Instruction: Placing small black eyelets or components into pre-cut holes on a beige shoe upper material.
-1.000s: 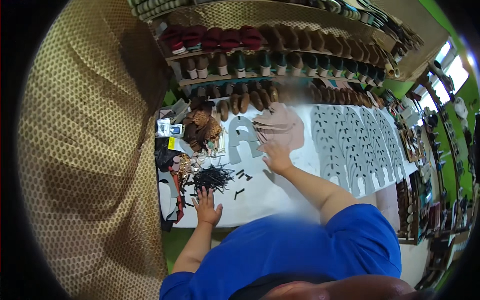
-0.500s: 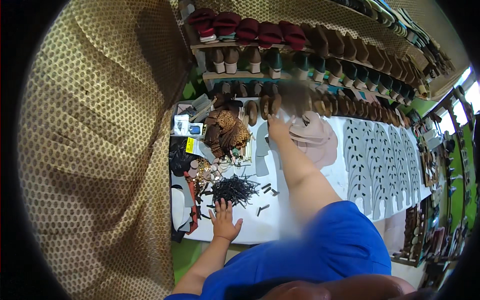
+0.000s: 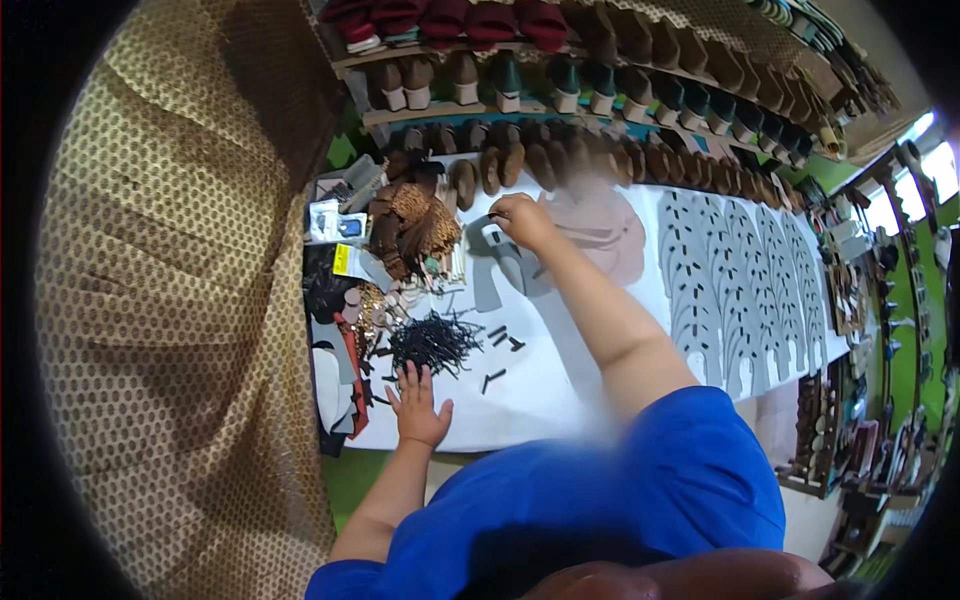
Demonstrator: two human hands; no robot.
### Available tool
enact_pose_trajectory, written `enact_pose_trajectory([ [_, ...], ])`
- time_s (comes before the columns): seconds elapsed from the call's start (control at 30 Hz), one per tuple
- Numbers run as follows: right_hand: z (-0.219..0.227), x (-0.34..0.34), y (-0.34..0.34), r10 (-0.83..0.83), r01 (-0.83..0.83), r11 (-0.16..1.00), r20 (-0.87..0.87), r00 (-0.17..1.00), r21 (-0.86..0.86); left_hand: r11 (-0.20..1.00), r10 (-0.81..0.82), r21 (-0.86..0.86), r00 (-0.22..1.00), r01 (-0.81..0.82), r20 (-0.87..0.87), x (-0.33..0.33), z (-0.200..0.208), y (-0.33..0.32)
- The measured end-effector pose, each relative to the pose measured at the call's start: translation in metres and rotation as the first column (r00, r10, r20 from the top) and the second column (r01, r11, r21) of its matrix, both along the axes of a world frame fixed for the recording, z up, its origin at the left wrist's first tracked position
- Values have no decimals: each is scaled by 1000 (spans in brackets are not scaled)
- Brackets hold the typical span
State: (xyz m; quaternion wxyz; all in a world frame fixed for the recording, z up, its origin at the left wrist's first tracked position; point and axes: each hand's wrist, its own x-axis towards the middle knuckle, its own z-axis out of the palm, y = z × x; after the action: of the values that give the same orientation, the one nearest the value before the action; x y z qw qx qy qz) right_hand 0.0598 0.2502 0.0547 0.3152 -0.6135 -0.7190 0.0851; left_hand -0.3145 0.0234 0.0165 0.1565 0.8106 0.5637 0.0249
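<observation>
My left hand [image 3: 421, 410] lies open at the table's front edge, fingers spread, touching the near side of a heap of short black strips [image 3: 434, 342]. Several loose black strips [image 3: 493, 378] are scattered to its right. My right hand [image 3: 521, 219] reaches far over the table, fingers bent together above curved grey cut pieces [image 3: 486, 285]. A small dark bit shows at its fingertips, too small to name. Just right of that hand are flat beige-pink cut pieces [image 3: 615, 240], partly blurred.
Rows of grey cut pieces dotted with black strips [image 3: 690, 290] cover the table's right side. Brown and leopard-print material [image 3: 410, 230] and gold bits [image 3: 372, 308] crowd the left. Shelves of shoes [image 3: 510, 85] stand behind; a patterned curtain [image 3: 190, 300] hangs at left.
My right hand has moved left from the edge of the beige-pink pieces to above the grey ones, its fingers closing. The whole view has shifted; my left hand stays by the black heap.
</observation>
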Motion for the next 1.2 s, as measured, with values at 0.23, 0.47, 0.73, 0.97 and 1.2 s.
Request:
enact_pose_trajectory([
  [0.23, 108, 63, -150, 362, -383, 899, -134, 923, -212, 1000, 25, -17, 999, -26, -23, 4, 1, -1],
  [0.47, 159, 77, -228, 408, -414, 466, -225, 885, -782, 999, 31, 22, 997, -29, -68, 4, 5, -6],
  [0.73, -19, 0, -199, 296, -78, 797, 276, 914, -599, 1000, 21, -13, 994, -22, -103, 11, 13, -5],
  [0.97, -34, -62, -211, -131, 206, 891, 206, 970, -404, 1000, 29, 3, 997, -29, -75, 7, 7, -5],
  [1.2, -44, -84, -211, -153, 236, 915, 261, 953, -326, 1000, 20, -2, 999, -20, -48, 7, 7, -4],
])
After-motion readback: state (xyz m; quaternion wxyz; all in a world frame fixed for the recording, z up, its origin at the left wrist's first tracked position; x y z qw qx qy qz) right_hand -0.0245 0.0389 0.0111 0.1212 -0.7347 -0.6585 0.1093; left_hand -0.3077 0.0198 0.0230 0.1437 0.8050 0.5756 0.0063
